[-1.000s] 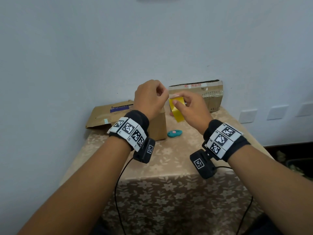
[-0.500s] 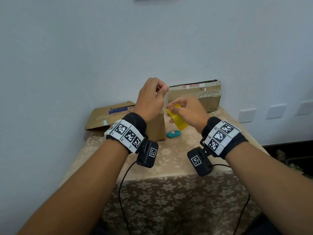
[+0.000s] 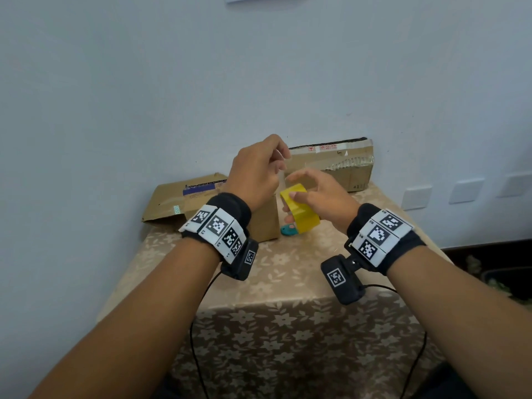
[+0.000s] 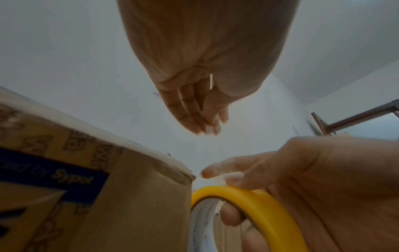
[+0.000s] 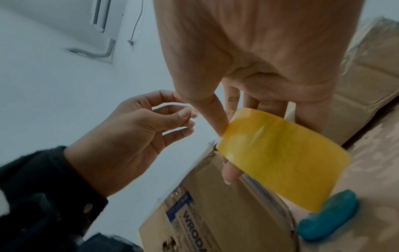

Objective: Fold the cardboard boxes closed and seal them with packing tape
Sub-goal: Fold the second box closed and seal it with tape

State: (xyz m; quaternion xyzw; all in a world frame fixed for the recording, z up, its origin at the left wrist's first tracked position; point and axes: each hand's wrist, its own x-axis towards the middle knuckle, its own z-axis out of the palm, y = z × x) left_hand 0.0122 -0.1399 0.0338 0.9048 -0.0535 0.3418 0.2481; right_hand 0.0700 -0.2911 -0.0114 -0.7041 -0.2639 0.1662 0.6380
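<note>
The yellow tape roll point(image 3: 299, 208) is gripped by the right hand point(image 3: 319, 197) at the centre of the head frame, above the table point(image 3: 288, 272); the thumb is pressed on the outer band and a finger is hooked through the core, as is seen in the lower right of the left wrist view. The left hand point(image 3: 256, 174) is raised just to the upper left of the roll, with thumb and fingertips brought together in a pinch; whether a tape end is held between them cannot be told. A closed cardboard box point(image 3: 267, 223) is seen directly under the left hand. A second box point(image 3: 339, 168) is placed against the wall behind the hands, and a flattened box point(image 3: 178, 205) lies at the left. A small teal object point(image 3: 288, 230) is lying on the tablecloth, just beside the lower edge of the roll
</note>
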